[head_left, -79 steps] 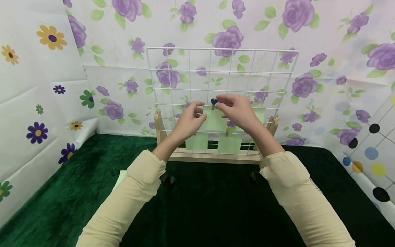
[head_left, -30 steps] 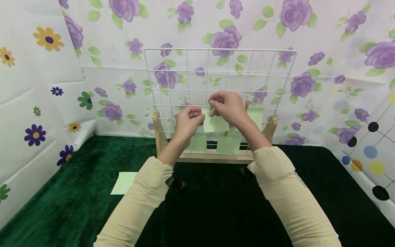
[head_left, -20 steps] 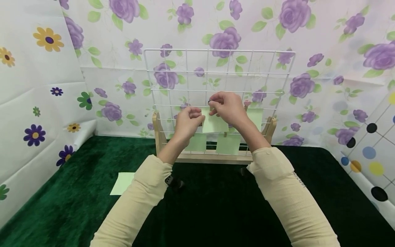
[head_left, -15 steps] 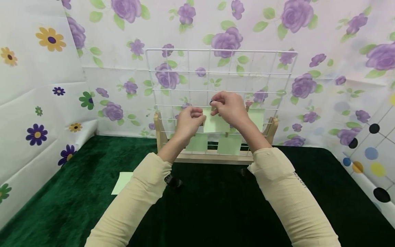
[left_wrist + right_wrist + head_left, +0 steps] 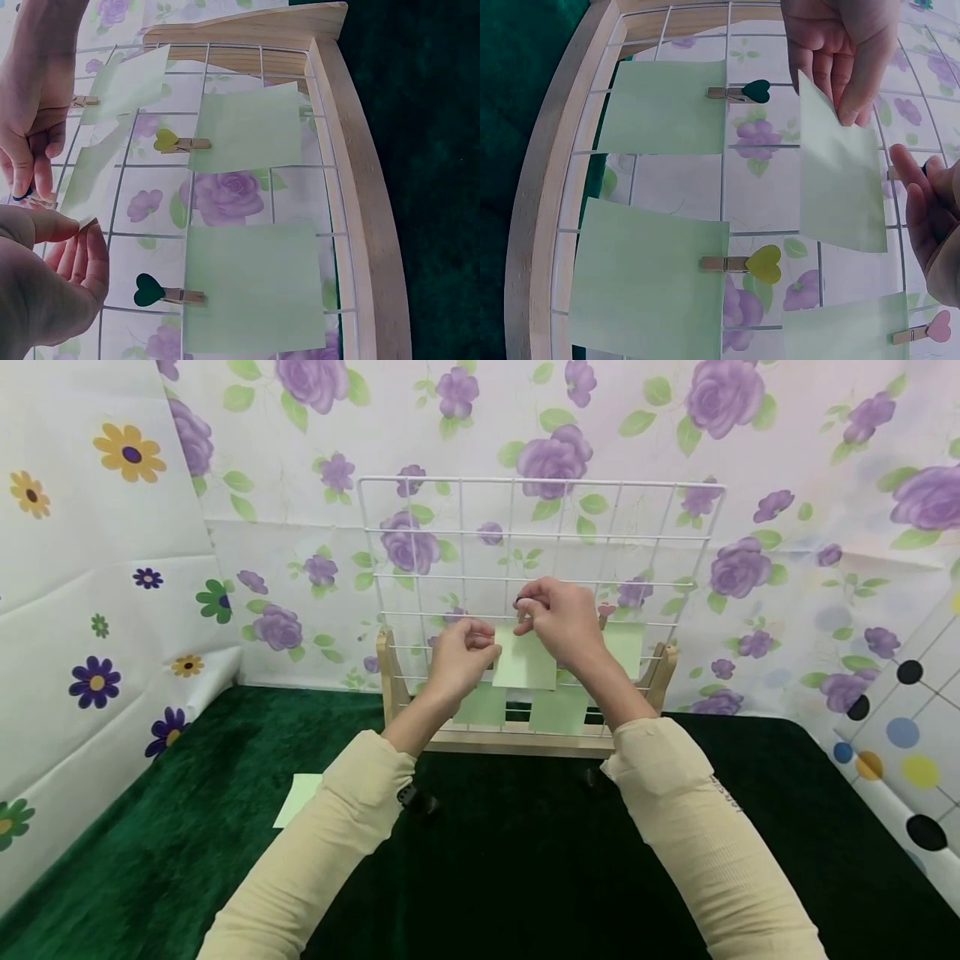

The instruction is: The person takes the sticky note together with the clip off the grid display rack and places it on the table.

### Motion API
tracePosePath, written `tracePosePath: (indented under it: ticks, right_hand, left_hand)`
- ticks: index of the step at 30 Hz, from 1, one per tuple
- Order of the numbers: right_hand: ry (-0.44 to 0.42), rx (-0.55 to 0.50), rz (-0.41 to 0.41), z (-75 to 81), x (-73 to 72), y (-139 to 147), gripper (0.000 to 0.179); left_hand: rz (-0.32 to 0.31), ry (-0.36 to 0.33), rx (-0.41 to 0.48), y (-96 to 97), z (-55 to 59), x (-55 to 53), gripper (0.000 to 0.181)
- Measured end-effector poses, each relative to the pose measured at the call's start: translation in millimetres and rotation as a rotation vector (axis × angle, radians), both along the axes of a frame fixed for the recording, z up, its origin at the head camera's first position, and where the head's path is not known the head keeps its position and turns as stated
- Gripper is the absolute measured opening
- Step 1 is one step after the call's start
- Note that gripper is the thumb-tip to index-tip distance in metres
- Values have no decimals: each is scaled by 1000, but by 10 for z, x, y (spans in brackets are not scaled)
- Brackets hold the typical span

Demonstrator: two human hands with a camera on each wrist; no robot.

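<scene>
Lying on the green bench [image 5: 172, 835], off to the left, is a loose paper sheet [image 5: 297, 797]. Past it, the left hand [image 5: 459, 658] pinches the side edge of a second sheet [image 5: 527, 667] between thumb and fingers. The right hand [image 5: 564, 620] has its fingers closed on a dark heart clothespin [image 5: 22, 195], by that sheet's top. Behind stands a white wire grid [image 5: 511, 533] with more sheets [image 5: 649, 277] clipped on.

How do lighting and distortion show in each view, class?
Head: bright backdrop, green cloth nearly black at bottom centre; left wrist: dimmer, purplish, wooden base bowed, apparently by the lens; right wrist: also dim, soft shading across the held note.
</scene>
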State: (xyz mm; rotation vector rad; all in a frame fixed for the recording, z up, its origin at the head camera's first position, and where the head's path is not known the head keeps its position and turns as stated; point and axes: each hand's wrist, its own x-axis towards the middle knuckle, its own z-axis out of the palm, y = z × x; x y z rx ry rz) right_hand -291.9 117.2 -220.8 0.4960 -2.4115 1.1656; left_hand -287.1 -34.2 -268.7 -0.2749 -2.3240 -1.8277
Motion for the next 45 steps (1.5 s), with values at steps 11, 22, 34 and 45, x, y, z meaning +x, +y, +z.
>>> tracePosePath:
  ticks: [11,22,34,45]
  right_hand:
    - [41,35,36,-43,17,33,16]
    - [60,66,35,-63,112,147,19]
    - [-15,173,62,-227,199,423,17]
    - [-116,155,118,-423,313,675,18]
  left_hand:
    - [-57,27,0,-123,-106,-3,26]
    - [-48,13,-16,-267,-174,67,17]
    - [-119,-37,-81,-537,-299,150,19]
    - [-99,-65,-146,-795,-526,230,25]
